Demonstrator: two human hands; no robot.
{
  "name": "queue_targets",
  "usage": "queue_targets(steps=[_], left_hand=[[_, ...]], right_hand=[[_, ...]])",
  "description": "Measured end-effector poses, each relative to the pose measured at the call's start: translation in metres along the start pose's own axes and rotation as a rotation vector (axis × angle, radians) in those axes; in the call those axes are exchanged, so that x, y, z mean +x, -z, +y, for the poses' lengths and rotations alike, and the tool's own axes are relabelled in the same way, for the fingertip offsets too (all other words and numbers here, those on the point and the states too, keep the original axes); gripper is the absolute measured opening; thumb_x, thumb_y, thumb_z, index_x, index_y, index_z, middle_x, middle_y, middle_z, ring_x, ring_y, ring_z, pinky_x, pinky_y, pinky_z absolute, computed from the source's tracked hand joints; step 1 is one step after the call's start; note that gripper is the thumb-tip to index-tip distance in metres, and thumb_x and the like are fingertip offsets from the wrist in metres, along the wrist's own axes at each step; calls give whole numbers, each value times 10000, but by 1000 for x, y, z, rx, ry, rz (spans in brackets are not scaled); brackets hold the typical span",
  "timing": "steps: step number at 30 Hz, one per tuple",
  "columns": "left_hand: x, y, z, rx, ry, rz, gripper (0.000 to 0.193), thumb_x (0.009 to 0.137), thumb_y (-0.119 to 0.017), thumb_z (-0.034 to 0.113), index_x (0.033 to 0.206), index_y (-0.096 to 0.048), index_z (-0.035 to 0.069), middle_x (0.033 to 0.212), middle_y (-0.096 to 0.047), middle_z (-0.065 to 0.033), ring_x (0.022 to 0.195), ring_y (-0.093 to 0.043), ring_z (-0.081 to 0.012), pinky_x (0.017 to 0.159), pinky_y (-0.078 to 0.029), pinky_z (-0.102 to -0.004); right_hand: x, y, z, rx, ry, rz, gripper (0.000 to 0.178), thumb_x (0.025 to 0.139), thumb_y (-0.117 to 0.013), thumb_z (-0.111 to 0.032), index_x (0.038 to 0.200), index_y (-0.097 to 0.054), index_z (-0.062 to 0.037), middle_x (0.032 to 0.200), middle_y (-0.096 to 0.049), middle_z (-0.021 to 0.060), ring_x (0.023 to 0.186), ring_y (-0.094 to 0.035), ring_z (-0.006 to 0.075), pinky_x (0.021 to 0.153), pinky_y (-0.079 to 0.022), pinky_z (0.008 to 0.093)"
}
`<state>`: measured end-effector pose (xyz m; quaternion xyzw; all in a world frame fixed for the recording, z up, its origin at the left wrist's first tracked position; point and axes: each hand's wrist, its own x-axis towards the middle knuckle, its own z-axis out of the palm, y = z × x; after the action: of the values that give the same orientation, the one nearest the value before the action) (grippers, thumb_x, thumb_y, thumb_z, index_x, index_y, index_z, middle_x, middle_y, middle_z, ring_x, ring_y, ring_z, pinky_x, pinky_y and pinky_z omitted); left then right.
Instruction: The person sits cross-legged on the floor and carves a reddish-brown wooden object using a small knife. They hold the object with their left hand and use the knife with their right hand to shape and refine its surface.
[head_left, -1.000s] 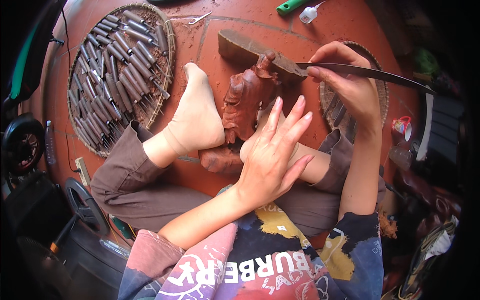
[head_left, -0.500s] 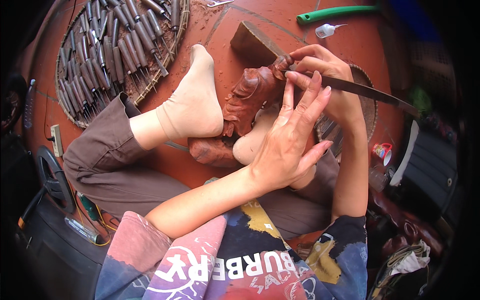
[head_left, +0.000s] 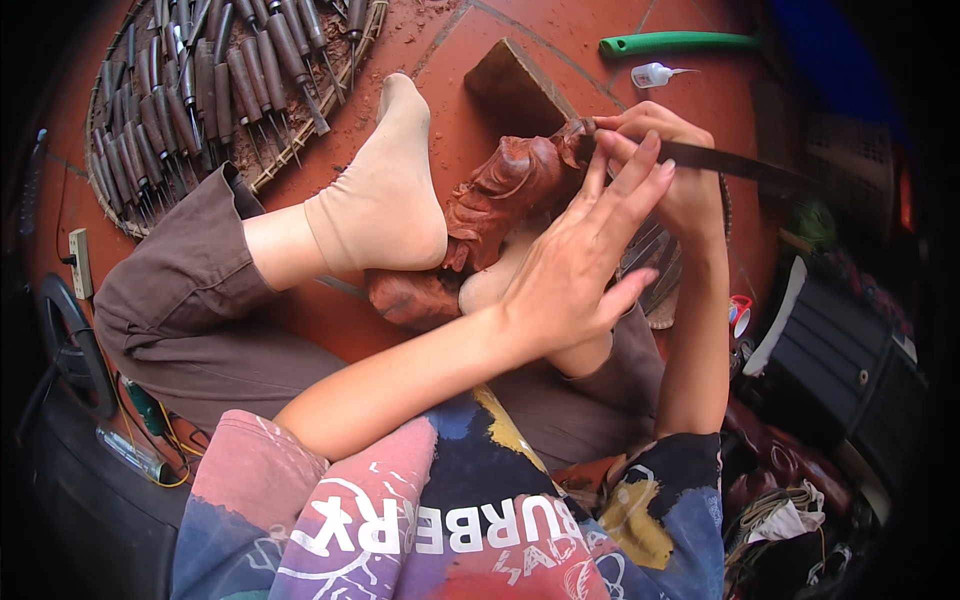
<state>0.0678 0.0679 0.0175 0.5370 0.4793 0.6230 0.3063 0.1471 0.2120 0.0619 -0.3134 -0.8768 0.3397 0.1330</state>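
Observation:
A reddish-brown carved wooden figure [head_left: 500, 185] leans between my two socked feet, its narrow top pointing up and right. My right hand [head_left: 692, 195] is closed around a long, dark, flat blade-like tool [head_left: 745, 166], whose inner end meets the top of the carving. The tool's outer end reaches right and is blurred. Below it, my left hand [head_left: 565, 275] has its fingers stretched and apart, the fingertips close to the carving's top and the tool. My left fingers partly cover the contact spot, so whether they touch the tool is unclear.
A round woven tray [head_left: 270, 175] of chisels with brown handles lies at upper left. Behind the carving stands a wooden block [head_left: 515, 85]. Farther right are a green tube [head_left: 680, 43], a small white bottle [head_left: 655, 75] and a black case [head_left: 840, 350]. A power strip [head_left: 80, 262] is at left.
The whole view has shifted, so the tray and the case sit farther left. The tool's outer end is now more level and blurred. Both hands keep nearly the same pose at the carving.

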Motion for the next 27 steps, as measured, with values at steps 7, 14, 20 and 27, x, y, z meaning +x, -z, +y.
queue_targets(steps=[7,14,20,27], left_hand=[[-6,5,17,3,98,-2,947,756,-775,50,1544,-250,61,1639,-159,-199,1468,-199,-482,1160,-340,-464],[7,4,11,-43,67,22,924,765,-762,56,1538,-257,73,1621,-179,-236,1441,-261,-483,1120,-391,-478],[10,3,9,-105,69,70,941,760,-749,51,1549,-235,83,1611,-199,-243,1424,-296,-476,1079,-428,-479],[-4,9,22,-104,140,85,962,755,-742,39,1559,-216,87,1617,-192,-231,1450,-216,-493,1170,-322,-501]], right_hand=[[-4,-8,-9,-147,60,30,194,828,-771,-134,836,-702,48,806,-697,121,712,-664,180,636,-504,309],[-3,-1,-1,83,-138,0,149,856,-742,-74,969,-737,24,882,-704,100,757,-636,129,648,-509,276],[6,0,0,166,-179,-19,173,845,-748,-119,851,-713,50,758,-703,87,670,-634,125,605,-494,291],[-1,-8,-16,48,-267,-61,207,873,-730,-156,810,-701,39,679,-670,88,623,-571,105,597,-470,296]])
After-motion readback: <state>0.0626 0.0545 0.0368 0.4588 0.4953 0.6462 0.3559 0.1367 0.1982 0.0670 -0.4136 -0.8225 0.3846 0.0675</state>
